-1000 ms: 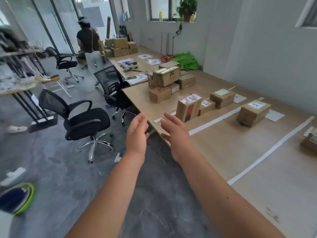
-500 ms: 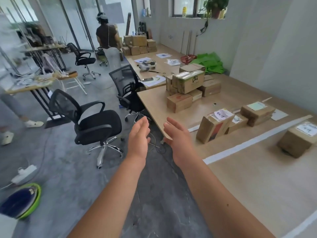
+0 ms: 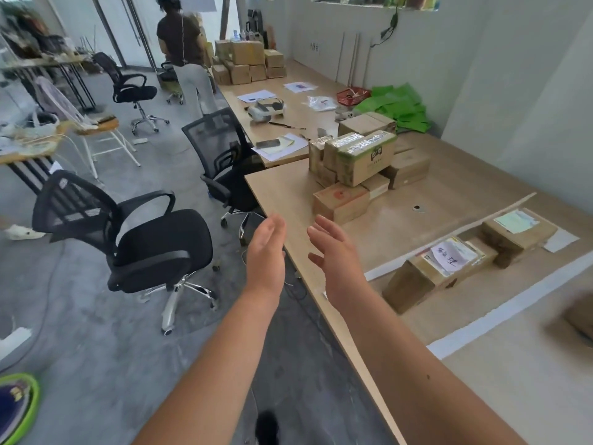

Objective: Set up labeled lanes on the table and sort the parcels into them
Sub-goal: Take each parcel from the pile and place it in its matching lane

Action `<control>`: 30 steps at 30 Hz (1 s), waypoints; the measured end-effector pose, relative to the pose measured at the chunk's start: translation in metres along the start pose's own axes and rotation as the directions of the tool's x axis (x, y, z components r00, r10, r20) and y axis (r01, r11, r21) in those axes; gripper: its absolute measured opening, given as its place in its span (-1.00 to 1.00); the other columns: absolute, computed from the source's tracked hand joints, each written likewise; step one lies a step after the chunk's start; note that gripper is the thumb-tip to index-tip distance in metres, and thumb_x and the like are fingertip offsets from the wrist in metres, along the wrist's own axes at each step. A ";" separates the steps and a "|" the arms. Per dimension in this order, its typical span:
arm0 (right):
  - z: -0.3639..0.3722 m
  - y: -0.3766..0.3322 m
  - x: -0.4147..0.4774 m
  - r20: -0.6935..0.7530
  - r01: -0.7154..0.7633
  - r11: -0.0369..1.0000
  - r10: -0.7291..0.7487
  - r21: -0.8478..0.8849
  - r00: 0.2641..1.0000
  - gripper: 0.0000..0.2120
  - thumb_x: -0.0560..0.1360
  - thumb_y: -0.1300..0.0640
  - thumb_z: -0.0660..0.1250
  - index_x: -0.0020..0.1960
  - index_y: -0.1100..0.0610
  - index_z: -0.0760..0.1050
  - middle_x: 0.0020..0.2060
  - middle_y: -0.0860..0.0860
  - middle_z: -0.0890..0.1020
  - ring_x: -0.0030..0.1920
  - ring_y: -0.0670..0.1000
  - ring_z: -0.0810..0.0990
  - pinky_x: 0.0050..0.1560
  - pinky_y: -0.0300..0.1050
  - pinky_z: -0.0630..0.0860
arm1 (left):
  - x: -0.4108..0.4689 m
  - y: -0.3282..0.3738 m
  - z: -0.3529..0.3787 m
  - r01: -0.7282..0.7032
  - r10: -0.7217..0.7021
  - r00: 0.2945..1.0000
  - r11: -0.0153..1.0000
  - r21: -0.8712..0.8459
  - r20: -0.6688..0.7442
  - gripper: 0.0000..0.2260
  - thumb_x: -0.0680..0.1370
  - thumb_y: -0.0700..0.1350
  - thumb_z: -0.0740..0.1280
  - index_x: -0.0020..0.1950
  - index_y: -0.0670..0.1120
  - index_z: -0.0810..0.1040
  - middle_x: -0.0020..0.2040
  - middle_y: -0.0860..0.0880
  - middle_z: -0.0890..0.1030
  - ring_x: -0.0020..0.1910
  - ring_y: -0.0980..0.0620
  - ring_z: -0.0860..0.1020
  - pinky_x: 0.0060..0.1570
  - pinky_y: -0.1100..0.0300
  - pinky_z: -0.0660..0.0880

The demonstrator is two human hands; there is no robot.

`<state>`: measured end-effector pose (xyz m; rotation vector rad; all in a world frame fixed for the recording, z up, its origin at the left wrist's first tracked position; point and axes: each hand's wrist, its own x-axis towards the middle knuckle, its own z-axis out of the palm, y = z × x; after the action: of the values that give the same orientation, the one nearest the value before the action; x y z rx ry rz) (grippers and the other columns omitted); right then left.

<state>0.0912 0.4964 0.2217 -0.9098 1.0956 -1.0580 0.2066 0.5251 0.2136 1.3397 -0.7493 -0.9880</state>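
While both hands hover empty, fingers loosely spread, left hand (image 3: 266, 252) off the table (image 3: 288, 194) edge, right hand (image 3: 333, 255) over it, unsorted parcels (image 3: 356, 165) stack ahead. Taped-lane parcel (image 3: 433, 274): handwritten label unreadable. Another parcel (image 3: 581, 316) blurred, cut off right.

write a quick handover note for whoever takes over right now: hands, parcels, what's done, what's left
Left hand and right hand: both open and empty, raised near the table edge.
Unsorted pile of parcels sits further along the table.
Done: white tape lines laid; a parcel with a handwritten label and a parcel with a pale green label lie in the lane between them.
Left: sort the pile into lanes.
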 end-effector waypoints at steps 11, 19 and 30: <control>0.076 0.011 0.173 -0.188 -0.058 0.998 0.060 0.014 0.980 -0.51 0.63 0.08 0.46 0.53 0.01 0.47 0.42 -0.04 0.55 0.37 -0.01 0.55 0.47 0.14 0.49 | 0.209 -0.017 -0.012 0.136 -0.138 0.976 0.990 0.027 0.167 -0.56 0.72 0.11 0.30 0.57 0.02 0.42 0.48 0.05 0.51 0.51 0.03 0.45 0.56 -0.08 0.36; 0.062 0.005 0.268 -0.361 -0.062 0.996 0.080 0.062 0.929 -0.51 0.63 0.07 0.44 0.53 0.01 0.45 0.40 -0.03 0.55 0.39 0.01 0.52 0.48 0.12 0.46 | 0.322 -0.028 0.040 0.186 -0.224 0.922 0.971 0.148 0.314 -0.73 0.70 0.13 0.33 0.40 0.17 0.48 0.38 0.12 0.55 0.45 0.02 0.49 0.53 -0.10 0.40; -0.006 0.040 0.392 -0.532 -0.164 0.966 0.247 0.198 0.810 -0.56 0.58 0.05 0.49 0.44 -0.06 0.53 0.40 -0.02 0.58 0.34 0.04 0.58 0.40 0.15 0.52 | 0.415 -0.081 0.136 0.212 -0.340 0.845 0.922 0.325 0.413 -0.59 0.72 0.03 0.32 0.57 0.01 0.45 0.37 0.09 0.53 0.35 0.10 0.48 0.18 0.27 0.39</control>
<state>0.1386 0.1285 0.0899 -0.3492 1.5373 -1.2339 0.2487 0.0960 0.1079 1.4919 -1.1005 -1.5190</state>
